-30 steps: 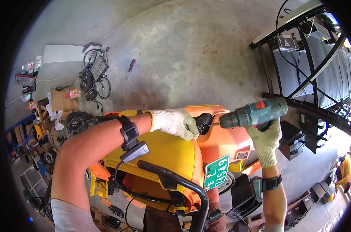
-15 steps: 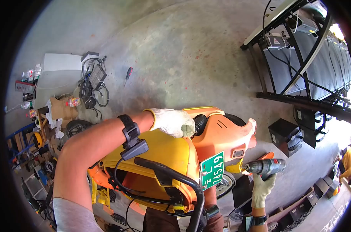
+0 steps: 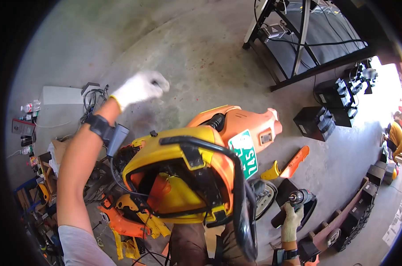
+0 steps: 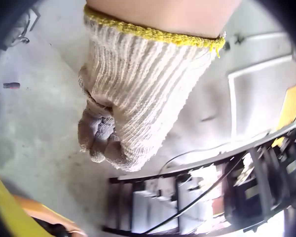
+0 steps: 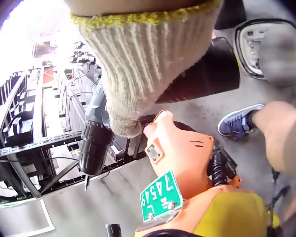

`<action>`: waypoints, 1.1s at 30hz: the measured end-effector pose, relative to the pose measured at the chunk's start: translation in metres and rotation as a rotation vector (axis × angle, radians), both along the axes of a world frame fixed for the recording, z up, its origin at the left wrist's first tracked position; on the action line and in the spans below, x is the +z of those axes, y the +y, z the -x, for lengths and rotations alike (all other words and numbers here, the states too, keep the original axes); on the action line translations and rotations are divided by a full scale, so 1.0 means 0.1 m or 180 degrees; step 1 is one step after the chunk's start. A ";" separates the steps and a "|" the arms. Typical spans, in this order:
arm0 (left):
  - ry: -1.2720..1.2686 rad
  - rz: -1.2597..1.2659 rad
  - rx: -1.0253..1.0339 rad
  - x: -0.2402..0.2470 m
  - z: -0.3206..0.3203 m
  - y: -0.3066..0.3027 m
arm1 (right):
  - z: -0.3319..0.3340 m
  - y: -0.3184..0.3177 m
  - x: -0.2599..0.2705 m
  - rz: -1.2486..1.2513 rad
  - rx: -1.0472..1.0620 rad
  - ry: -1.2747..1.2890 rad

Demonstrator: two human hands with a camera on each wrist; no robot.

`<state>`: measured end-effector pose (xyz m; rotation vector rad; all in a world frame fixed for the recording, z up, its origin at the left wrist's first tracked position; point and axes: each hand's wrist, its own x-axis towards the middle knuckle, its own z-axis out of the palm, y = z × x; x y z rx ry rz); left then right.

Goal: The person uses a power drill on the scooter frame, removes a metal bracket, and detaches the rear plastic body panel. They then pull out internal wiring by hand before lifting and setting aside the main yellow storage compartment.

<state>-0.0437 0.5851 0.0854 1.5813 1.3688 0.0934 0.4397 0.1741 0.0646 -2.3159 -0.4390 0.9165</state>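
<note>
Drill (image 3: 297, 197) low in right hand (image 3: 291, 222), left hand (image 3: 139, 88) fisted

Gloved fingers wrap fully round the drill's handle, low beside the rear of the orange scooter (image 3: 240, 122). The left hand hangs above the concrete floor (image 3: 201, 57), apart from the scooter, fingers curled tight; whether they pinch anything small cannot be told.

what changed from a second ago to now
The left hand lifted off the orange scooter and now hangs in the air above the floor, fingers curled. The right hand swung the drill away from the scooter and down beside it. Unchanged: the right hand grips the drill; the green plate is on the scooter.
</note>
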 end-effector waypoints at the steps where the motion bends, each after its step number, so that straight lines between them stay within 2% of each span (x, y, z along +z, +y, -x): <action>1: -0.0027 -0.0640 -0.0039 0.26 0.05 -0.06 | 0.09 -0.14 0.02 -0.0271 -0.0258 0.0462; 2: -0.0475 -0.0344 0.0488 0.51 0.11 -0.11 | 0.18 -0.28 0.01 -0.0547 -0.0512 0.0916; 4: -0.1005 -0.0712 0.1201 1.05 0.03 -0.43 | 0.30 -0.45 -0.04 -0.0583 -0.0884 0.1422; 5: -0.1300 -0.0856 0.1555 1.26 -0.02 -0.67 | 0.33 -0.53 -0.19 -0.0508 -0.1312 0.1573; 6: -0.1646 -0.0974 0.1777 1.43 -0.06 -0.95 | 0.47 -0.43 -0.11 -0.0499 -0.1719 0.1875; 8: -0.2290 -0.0993 0.2087 1.55 -0.09 -1.52 | 0.44 -0.45 -0.33 -0.0294 -0.1962 0.1938; 9: -0.2640 -0.0755 0.2384 1.61 -0.16 -1.86 | 0.26 -0.65 -0.69 -0.0546 -0.1767 0.2669; 10: -0.2191 -0.0929 0.2389 1.61 -0.30 -2.07 | 0.27 -0.61 -0.83 -0.0436 -0.1848 0.2515; 11: -0.2028 -0.1557 0.2122 1.44 -0.40 -2.33 | 0.22 -0.55 -0.98 -0.0476 -0.1807 0.2602; 13: -0.1660 -0.1584 0.1731 1.21 -0.44 -2.74 | 0.23 -0.61 -1.17 -0.0603 -0.1609 0.2440; 15: -0.1798 -0.1382 0.1496 1.08 -0.55 -3.11 | 0.23 -0.54 -1.17 -0.0465 -0.1645 0.2489; 16: -0.1680 -0.1549 0.1262 0.99 -0.55 -3.30 | 0.21 -0.62 -1.23 -0.0410 -0.1619 0.2477; 17: -0.1842 -0.1593 0.1303 0.95 -0.59 -3.54 | 0.10 -0.77 -1.48 -0.0538 -0.1468 0.2531; 18: -0.2088 -0.1321 0.0657 0.93 -0.46 -3.65 | 0.08 -0.84 -1.53 -0.0645 -0.1361 0.2636; 20: -0.2152 -0.1964 0.0877 0.74 -0.49 -4.12 | 0.14 -0.94 -1.39 -0.0736 -0.1178 0.2400; 21: -0.2163 -0.1986 0.0858 0.70 -0.50 -4.31 | 0.11 -1.06 -1.44 -0.0834 -0.1117 0.2428; 24: -0.1570 -0.1798 0.0791 0.78 -0.47 -4.75 | 0.18 -1.50 -1.32 -0.0950 -0.1277 0.2176; 26: -0.1341 -0.1133 0.0776 0.91 -0.42 -5.02 | 0.09 -1.92 -1.46 -0.0915 -0.1232 0.2159; 27: -0.1123 -0.1249 0.0496 0.91 -0.28 -5.11 | 0.10 -2.07 -1.36 -0.0974 -0.1342 0.2294; 28: -0.1086 -0.1311 0.0544 0.92 -0.24 -5.23 | 0.05 -2.27 -1.46 -0.0986 -0.1260 0.2234; 30: -0.1655 -0.0552 0.1068 0.92 -0.18 -5.40 | -0.04 -2.60 -1.64 -0.0932 -0.1290 0.2284; 32: -0.1741 -0.0492 0.0723 0.72 -0.19 -5.54 | -0.03 -2.80 -1.73 -0.0909 -0.1580 0.2022; 33: -0.1694 -0.0197 0.0726 0.60 -0.28 -5.60 | -0.02 -2.93 -1.76 -0.0818 -0.1575 0.1896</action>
